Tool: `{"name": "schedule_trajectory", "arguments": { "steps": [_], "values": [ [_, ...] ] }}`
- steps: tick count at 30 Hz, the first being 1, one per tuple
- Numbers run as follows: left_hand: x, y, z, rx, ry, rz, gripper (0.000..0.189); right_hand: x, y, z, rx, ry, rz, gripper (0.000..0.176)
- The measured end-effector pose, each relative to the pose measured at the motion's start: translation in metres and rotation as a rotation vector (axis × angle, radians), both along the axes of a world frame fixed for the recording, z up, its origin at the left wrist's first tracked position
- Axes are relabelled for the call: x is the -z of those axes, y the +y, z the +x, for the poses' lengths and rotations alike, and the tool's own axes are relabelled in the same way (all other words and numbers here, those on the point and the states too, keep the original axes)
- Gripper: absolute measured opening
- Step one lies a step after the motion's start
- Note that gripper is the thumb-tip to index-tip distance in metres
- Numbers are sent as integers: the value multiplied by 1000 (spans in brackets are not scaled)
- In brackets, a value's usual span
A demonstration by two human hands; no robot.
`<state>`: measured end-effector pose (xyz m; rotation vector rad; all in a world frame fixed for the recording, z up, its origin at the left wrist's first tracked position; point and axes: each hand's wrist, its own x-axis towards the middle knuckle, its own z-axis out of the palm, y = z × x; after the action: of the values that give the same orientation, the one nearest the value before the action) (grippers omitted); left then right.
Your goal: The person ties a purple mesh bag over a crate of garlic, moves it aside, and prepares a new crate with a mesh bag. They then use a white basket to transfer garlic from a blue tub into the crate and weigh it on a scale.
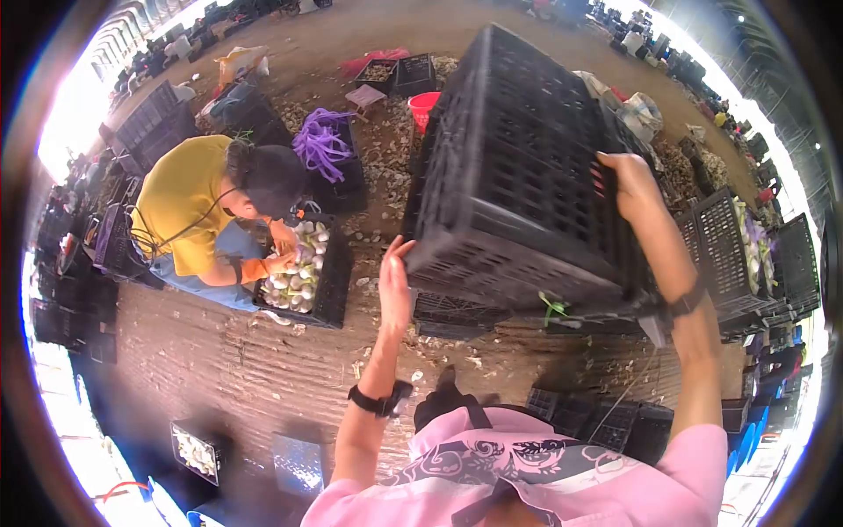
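Note:
A large black plastic crate [536, 189] with slotted walls is raised and tilted in front of me, between my two hands. My left hand [395, 285] presses against its lower left corner, with the fingers along the edge. On the crate's right side, my right hand [630, 183] grips the wall, its fingertips partly hidden in the slots. A dark band circles each of my wrists. A green scrap [554, 307] shows at the crate's bottom edge. The crate's inside is hidden from me.
To the left, a person in a yellow shirt [180, 198] bends over a crate of garlic bulbs [299, 272]. Purple strips [323, 145] lie on another crate behind. A red bucket [422, 109] stands beyond. More crates [716, 250] are at the right; peelings litter the floor.

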<state>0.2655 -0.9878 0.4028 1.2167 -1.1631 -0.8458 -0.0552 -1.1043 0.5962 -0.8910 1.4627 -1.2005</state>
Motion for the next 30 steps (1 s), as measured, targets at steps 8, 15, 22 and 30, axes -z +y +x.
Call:
{"name": "schedule_trajectory", "arguments": {
  "steps": [8,15,22,30],
  "values": [
    [97,-33,17,-330,447,267,71,43,-32,73,-267,258,-61,32],
    [110,-23,25,-219,393,191,68,39,-10,59,-254,483,-58,34],
    [137,-37,38,-179,356,102,61,19,10,43,-355,542,-35,56],
    [99,-26,20,-258,421,113,67,12,47,34,-556,801,-159,46]
  ]
}}
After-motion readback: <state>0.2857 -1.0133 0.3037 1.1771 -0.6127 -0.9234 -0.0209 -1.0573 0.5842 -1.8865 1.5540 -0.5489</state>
